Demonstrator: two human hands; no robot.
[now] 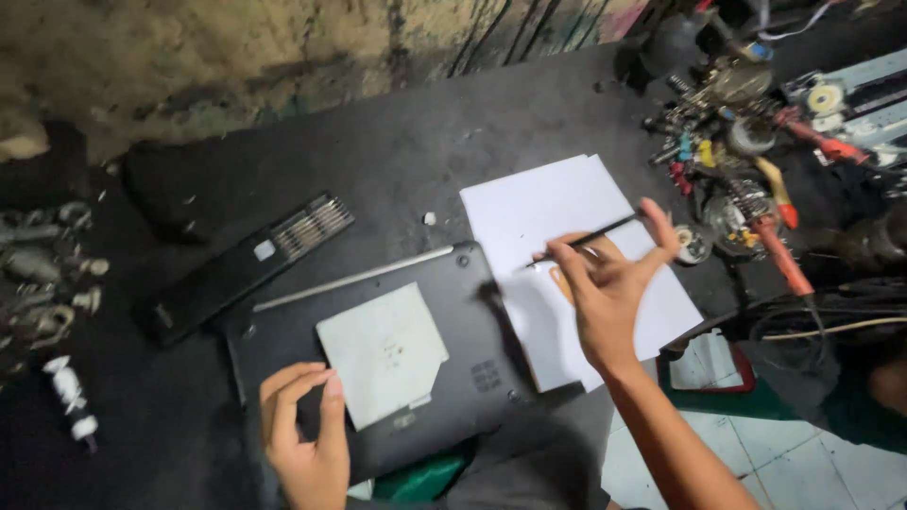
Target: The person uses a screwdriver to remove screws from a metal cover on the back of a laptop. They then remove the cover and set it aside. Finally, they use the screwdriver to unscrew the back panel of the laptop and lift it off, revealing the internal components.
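Now thin black tool [581,236] pinched in right hand [605,293] fingers [567,253], above white paper [557,212].

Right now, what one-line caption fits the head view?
Right hand holds a thin black tool above white paper; left hand rests on an upturned black laptop on a dark workbench.

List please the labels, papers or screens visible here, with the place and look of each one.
Pale sheet: on the black laptop underside, roughly square, notched, grey-white.
Small label: on the long black battery pack, white, rectangular.
White paper: right of the laptop, under the right hand, blank.
No screen shows.
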